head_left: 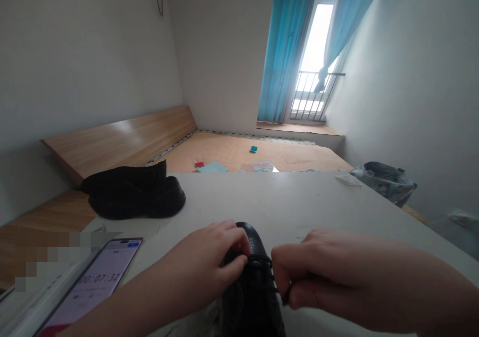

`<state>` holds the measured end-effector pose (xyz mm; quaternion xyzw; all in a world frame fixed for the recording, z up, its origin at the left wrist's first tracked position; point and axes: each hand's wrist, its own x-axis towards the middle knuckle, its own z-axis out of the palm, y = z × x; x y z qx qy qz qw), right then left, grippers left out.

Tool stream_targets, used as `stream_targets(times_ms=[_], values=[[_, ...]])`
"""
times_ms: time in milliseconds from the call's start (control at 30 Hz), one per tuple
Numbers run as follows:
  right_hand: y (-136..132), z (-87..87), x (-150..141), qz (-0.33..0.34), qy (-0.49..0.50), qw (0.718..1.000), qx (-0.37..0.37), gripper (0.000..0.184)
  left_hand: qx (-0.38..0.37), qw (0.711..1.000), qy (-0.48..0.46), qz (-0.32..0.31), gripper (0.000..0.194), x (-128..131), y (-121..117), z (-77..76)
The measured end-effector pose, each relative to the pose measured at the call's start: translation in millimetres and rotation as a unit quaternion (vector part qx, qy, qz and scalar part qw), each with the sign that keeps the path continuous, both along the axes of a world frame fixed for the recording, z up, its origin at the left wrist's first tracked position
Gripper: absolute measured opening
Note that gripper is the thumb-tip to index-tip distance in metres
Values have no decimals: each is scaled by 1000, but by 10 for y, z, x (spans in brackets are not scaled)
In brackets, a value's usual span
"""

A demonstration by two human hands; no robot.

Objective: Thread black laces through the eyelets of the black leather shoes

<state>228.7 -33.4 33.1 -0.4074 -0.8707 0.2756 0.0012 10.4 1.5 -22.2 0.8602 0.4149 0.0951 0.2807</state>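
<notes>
A black leather lace-up shoe [258,297] rests on the white table with its toe pointing away from me. My left hand [220,252] is closed at the shoe's left side, thumb and forefinger curled over the upper beside the laces. What lies under those fingertips is partly hidden. To the right of the shoe, my right hand [318,272] is closed in a pinch on a black shoelace [286,295], its end showing below the fingers. Laces cross the shoe's upper between the two hands. Another black shoe [136,197] sits at the table's left edge.
A phone [101,277] showing a timer lies at the left, close to my left forearm. Beyond the white table [269,197] is a bed board [224,145] with small items on it. A grey bag [389,179] stands past the right edge, with a white packet [348,179] near it.
</notes>
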Motion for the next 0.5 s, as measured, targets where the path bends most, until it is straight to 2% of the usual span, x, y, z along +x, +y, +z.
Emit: stream_targets(times_ms=[100, 233, 367, 500], values=[[-37, 77, -42, 28, 50, 997, -52, 11, -2, 1000, -18, -15, 19, 25, -2, -30], [54, -4, -116, 56, 145, 977, -146, 6, -19, 999, -33, -28, 25, 22, -37, -4], [177, -92, -146, 87, 164, 972, -142, 9, -48, 998, 0, -49, 30, -46, -102, 107], [108, -174, -142, 134, 185, 959, -166, 7, -41, 997, 42, -51, 73, -99, -132, 158]])
